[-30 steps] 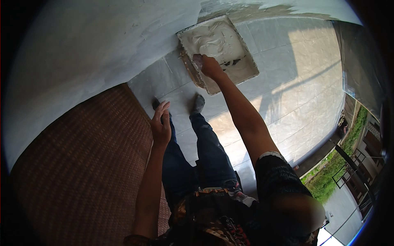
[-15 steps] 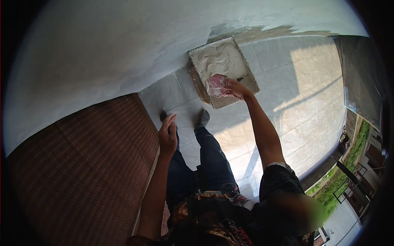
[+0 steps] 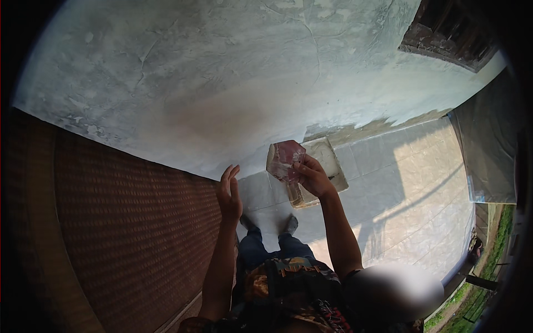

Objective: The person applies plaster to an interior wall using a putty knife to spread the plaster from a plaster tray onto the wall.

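My right hand (image 3: 312,175) pinches a flat, reddish plastic spreader (image 3: 285,160) by its right side, holding it up in front of the wall. A strip of pale putty lies along the spreader's left edge, and whitish smears mark its face. Partly hidden behind that hand, a shallow tray (image 3: 340,183) with pale putty (image 3: 322,154) in it rests on the floor. My left hand (image 3: 229,195) is raised near the wall, its fingers stretched out and holding nothing. The wall (image 3: 222,83) carries patchy pale plaster.
A dark red-brown woven surface (image 3: 133,216) fills the left side. Grey sheeting (image 3: 383,172) covers the floor, sunlit at right. A dark wooden frame (image 3: 452,33) sits in the wall at upper right. A dark sheet (image 3: 483,144) hangs at far right.
My right hand has lifted the spreader from the tray toward the wall. The view has tilted up, showing more wall. My left hand stays raised and open.
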Demonstrator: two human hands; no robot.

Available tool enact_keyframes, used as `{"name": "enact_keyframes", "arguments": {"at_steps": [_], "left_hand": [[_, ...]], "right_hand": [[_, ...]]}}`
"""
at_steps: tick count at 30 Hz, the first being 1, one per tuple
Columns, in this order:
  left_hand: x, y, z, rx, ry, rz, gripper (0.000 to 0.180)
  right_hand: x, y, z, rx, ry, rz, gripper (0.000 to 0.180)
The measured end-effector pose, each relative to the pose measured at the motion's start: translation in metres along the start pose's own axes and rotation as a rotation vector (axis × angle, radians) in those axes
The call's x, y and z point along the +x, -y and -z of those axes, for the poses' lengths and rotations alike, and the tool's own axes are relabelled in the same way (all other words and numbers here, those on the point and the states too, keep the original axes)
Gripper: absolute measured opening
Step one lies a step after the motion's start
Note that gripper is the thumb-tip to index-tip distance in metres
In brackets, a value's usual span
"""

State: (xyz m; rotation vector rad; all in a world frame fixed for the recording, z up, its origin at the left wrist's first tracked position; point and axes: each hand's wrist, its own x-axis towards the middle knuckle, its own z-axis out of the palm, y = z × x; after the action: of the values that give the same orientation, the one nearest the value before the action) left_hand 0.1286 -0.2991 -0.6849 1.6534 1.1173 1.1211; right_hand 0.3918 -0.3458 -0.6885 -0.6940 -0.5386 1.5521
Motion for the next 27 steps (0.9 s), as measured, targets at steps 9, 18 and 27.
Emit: {"name": "enact_keyframes", "arguments": {"at_steps": [9, 18, 27], "left_hand": [[0.053, -0.101, 0.078, -0.007, -0.186, -0.345, 0.047], [0.089, -0.18, 0.153, 0.011, -0.227, -0.619, 0.054], [0.131, -0.229, 0.218, 0.128, -0.225, -0.843, 0.056]], "right_hand": [[0.027, 0.051, -0.14, -0.109, 0.261, 0.234, 0.028], [0.047, 0.067, -0.228, 0.0, 0.327, 0.266, 0.025], [0.066, 0.096, -0.308, -0.082, 0.39, 0.419, 0.022]]}}
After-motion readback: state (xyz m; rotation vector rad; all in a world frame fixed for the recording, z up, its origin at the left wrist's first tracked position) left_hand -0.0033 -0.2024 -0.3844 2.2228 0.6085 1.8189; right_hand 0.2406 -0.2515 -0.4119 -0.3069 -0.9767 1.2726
